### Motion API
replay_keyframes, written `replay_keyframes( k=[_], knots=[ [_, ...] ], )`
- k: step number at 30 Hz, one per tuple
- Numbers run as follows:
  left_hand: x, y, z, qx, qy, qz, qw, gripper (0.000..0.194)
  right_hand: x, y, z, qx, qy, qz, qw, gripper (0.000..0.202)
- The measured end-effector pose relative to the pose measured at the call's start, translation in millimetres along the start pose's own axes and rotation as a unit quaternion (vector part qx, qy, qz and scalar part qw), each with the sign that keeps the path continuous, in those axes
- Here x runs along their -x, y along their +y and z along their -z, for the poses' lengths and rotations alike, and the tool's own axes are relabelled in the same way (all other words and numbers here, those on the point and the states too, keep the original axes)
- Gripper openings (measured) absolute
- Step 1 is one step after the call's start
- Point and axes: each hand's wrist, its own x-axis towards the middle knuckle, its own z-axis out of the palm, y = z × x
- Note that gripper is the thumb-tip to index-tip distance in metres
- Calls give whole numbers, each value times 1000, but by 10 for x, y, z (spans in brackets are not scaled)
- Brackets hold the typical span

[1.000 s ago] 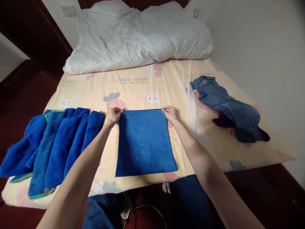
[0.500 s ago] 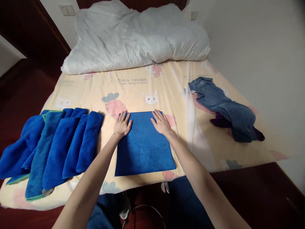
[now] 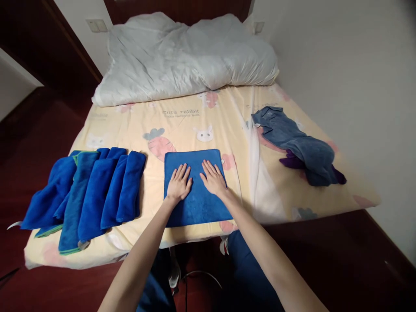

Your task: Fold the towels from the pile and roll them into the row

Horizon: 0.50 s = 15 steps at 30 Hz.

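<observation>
A blue towel (image 3: 198, 203) lies spread flat near the front edge of the bed, roughly square. My left hand (image 3: 179, 182) rests palm down on its left half, fingers stretched toward the far edge. On the right half, my right hand (image 3: 213, 177) lies flat too, with its fingers spread a little. Neither hand grips the cloth. Left of my left arm is a row of folded blue towels (image 3: 97, 195), overlapping one another; one or more have green edging.
The bed sheet (image 3: 130, 125) is pale yellow with rabbit and carrot prints. A white quilt (image 3: 191, 56) is bunched against the headboard. To the right lies a crumpled grey-blue garment (image 3: 295, 143) with a purple cloth (image 3: 290, 160) partly under it. A wall (image 3: 341, 78) borders the right side.
Both hands have slid from the towel's far corners toward me and inward, onto its middle. The towel remains flat. The camera view has shifted slightly.
</observation>
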Motion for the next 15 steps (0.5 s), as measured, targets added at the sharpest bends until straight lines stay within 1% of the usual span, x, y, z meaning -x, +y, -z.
replay_keyframes(
  k=[3, 5, 6, 8, 11, 13, 15],
  knots=[
    [7, -182, 44, 6, 25, 61, 998, 61, -27, 154, 63, 9, 15, -63, 998, 61],
    [75, -213, 78, 2, 37, 92, 995, 62, 32, 126, 95, 21, 29, -95, 995, 61],
    [146, -188, 94, -3, 41, 98, 994, 63, 105, 69, 104, 29, 38, -101, 994, 60],
    [373, -71, 125, -16, 38, 79, 996, 63, 343, -94, 110, 40, 47, -76, 995, 59],
    [853, 139, 182, -28, 13, 11, 999, 60, 829, -303, 117, 42, 23, 5, 999, 57],
    [1176, 210, 235, -34, 7, -12, 999, 59, 1133, -334, 146, 44, 8, 21, 999, 58],
    [1443, 195, 296, -39, 10, -15, 999, 58, 1365, -276, 199, 48, -2, 13, 999, 60]
  ],
)
